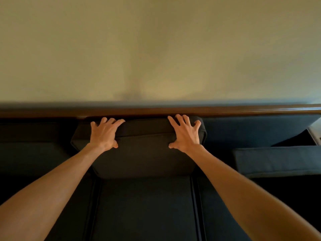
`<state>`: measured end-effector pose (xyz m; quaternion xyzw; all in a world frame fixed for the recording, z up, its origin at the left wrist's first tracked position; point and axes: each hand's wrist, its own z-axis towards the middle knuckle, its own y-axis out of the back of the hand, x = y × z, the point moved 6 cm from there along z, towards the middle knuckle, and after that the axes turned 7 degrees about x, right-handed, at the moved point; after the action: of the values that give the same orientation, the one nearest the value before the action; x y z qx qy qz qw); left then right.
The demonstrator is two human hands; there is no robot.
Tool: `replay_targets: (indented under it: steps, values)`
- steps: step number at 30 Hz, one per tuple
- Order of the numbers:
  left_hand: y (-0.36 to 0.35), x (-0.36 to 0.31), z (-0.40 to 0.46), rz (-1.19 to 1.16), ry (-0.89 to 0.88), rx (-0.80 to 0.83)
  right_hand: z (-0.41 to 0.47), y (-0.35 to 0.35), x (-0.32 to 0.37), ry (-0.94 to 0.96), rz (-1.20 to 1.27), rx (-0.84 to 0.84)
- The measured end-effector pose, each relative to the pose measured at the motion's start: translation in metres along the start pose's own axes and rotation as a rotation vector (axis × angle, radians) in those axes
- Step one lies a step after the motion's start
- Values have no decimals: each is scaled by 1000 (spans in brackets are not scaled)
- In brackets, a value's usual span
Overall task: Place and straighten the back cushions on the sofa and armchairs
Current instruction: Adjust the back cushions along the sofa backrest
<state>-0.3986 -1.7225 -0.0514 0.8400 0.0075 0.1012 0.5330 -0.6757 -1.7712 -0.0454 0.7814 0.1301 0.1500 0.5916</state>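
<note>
Single view, head-worn, wide-angle. Looks forward and down from above sofa (145, 206) front, facing wall (156, 49) behind it. Near: both forearms reach in from bottom corners, hands on back cushion (144, 150) at mid-frame. Wall fills upper half, wooden rail (225, 110) crosses middle, seat fills lower part. Edges bowed by lens. No second view to share scene.

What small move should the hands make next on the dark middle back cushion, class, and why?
Probably press the dark fabric back cushion back and level: both hands, left hand and right hand, grip its top edge just below the brown wooden rail, and it looks slightly tilted.
</note>
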Motion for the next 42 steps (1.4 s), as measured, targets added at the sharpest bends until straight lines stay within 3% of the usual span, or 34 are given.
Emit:
replay_targets:
  steps: [2, 4, 6, 7, 9, 12, 17, 22, 26, 36, 42]
  values:
    - [1, -13, -6, 1, 8, -25, -61, 8, -31, -201, 236, -421]
    - [-3, -55, -21, -58, -71, -129, -143, -17, -97, -684, 520, -771]
    - [-12, -130, -47, -152, -280, -235, -197, -67, -159, -1186, 814, -737]
    - [-15, -173, -61, -241, -382, -282, -204, -82, -179, -1288, 921, -680]
    - [-12, -257, -78, -401, -538, -284, -192, -86, -207, -1176, 949, -604]
    - [2, -360, -85, -474, -708, -162, -180, -87, -230, -1012, 750, -404]
    - [20, -439, -54, -376, -654, 101, -182, -77, -290, -719, 442, -146]
    - [28, -462, -29, -205, -458, 131, -170, -44, -357, -481, 125, -9]
    - [41, -465, -18, -256, -387, 134, -144, -32, -388, -381, -139, 132]
    - [57, -470, -8, -393, -398, 284, -108, -13, -404, -40, -161, 313]
    - [58, -455, 19, -455, -390, 377, -76, -12, -400, -10, -156, 343]
